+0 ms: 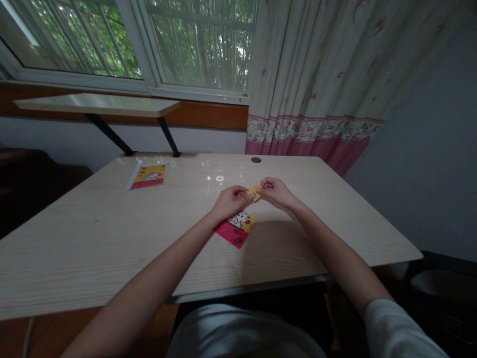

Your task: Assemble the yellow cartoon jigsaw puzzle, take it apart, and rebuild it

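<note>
The pale wooden table (112, 238) is the largest thing here, with one shelf (100, 104) raised above its far-left corner. Two hands reach over the surface from its near edge: the left hand (233, 200) and the right hand (276, 191) have their fingertips closed together on one small piece. One printed sheet (149, 175) lies near the far-left corner, well apart from both hands. One red-and-yellow panel (238, 233) lies on the surface between the far and near edges, one corner pointing to the near edge (part of it is hidden under the left hand and wrist). Its visible part looks already joined, I judge; what remains loose is the piece in the fingers. That single yellow piece (255, 192), the smallest, is pinched between both hands, just beyond the panel toward the far edge, apart from it.
</note>
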Motion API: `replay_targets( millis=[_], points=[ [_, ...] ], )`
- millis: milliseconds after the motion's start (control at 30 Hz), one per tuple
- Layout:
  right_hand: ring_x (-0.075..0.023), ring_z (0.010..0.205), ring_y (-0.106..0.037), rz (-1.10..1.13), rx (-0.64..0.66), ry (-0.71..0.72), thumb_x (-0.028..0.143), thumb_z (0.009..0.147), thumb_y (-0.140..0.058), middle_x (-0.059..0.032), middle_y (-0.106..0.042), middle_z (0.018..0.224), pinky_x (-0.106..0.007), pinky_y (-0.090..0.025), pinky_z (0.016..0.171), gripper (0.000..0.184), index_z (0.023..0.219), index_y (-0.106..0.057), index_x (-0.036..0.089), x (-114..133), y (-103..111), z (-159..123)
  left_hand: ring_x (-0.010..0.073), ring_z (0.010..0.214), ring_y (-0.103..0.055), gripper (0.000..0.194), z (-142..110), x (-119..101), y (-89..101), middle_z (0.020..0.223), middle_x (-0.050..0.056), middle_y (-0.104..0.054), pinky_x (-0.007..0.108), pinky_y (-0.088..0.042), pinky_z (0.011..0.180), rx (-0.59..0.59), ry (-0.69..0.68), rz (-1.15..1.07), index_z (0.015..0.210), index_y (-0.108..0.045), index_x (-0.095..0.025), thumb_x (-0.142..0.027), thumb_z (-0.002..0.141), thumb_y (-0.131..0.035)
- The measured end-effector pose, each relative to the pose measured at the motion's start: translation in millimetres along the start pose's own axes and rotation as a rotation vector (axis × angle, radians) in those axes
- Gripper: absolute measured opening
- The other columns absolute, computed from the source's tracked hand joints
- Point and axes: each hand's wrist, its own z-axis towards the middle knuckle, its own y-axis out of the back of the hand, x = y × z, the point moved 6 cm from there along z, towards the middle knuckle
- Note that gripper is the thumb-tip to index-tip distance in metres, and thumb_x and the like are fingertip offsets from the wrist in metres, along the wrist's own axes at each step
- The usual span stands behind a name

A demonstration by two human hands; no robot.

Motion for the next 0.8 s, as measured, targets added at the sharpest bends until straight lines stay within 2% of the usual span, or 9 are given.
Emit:
replay_targets(
  millis=[133, 300, 500, 600, 800],
  points=[
    [-0.0065, 0.047, -0.048, 0.201, -0.012, -0.044, 0.042, 0.057, -0.074, 0.0036, -0.056, 0.055, -0.019, -0.036, 0.047, 0.038, 0.073, -0.05, 0.016, -4, -8, 1, 0.0106, 0.053, -0.054, 0.03, 2, 12, -6.5, 0.061, 0.002, -0.064, 0.022, -0.04, 0.052, -0.002, 0.136, -0.41, 0.073, -0.062, -0.011, -0.035, 0.059, -0.073],
    [-0.0067, 0.049, -0.05, 0.293, 0.004, -0.085, 0.037, 0.054, -0.077, 0.0008, -0.062, 0.063, -0.019, -0.035, 0.046, 0.043, 0.082, -0.055, 0.015, -14, -18, 0, 0.01, 0.055, -0.058, 0.034, -1, 11, -9.0, 0.065, 0.004, -0.066, 0.019, -0.042, 0.052, 0.008, 0.206, -0.721, 0.075, -0.063, -0.01, -0.03, 0.053, -0.079],
    [-0.0052, 0.05, -0.048, 0.344, 0.018, -0.076, 0.039, 0.057, -0.076, 0.0009, -0.06, 0.062, -0.019, -0.035, 0.048, 0.035, 0.072, -0.057, 0.013, -15, -22, -2, 0.0087, 0.055, -0.057, 0.029, -2, 8, -11.4, 0.07, 0.006, -0.068, 0.019, -0.043, 0.051, 0.022, 0.216, -0.804, 0.075, -0.067, -0.008, -0.024, 0.054, -0.079],
    [-0.0048, 0.048, -0.045, 0.301, -0.014, -0.045, 0.041, 0.06, -0.073, 0.0015, -0.057, 0.06, -0.019, -0.033, 0.046, 0.033, 0.069, -0.06, 0.013, -12, -20, -2, 0.0069, 0.051, -0.054, 0.026, -2, 9, -12.4, 0.065, 0.005, -0.067, 0.017, -0.042, 0.049, 0.025, 0.219, -0.812, 0.074, -0.067, -0.008, -0.021, 0.056, -0.078],
    [-0.0066, 0.048, -0.048, 0.244, -0.103, -0.011, 0.039, 0.055, -0.076, 0.0012, -0.059, 0.057, -0.02, -0.035, 0.046, 0.034, 0.072, -0.062, 0.013, -10, -17, 0, 0.0082, 0.051, -0.059, 0.019, -3, 12, -13.5, 0.064, 0.006, -0.067, 0.016, -0.044, 0.048, 0.019, 0.294, -0.824, 0.076, -0.066, -0.007, -0.015, 0.061, -0.074]
  ],
)
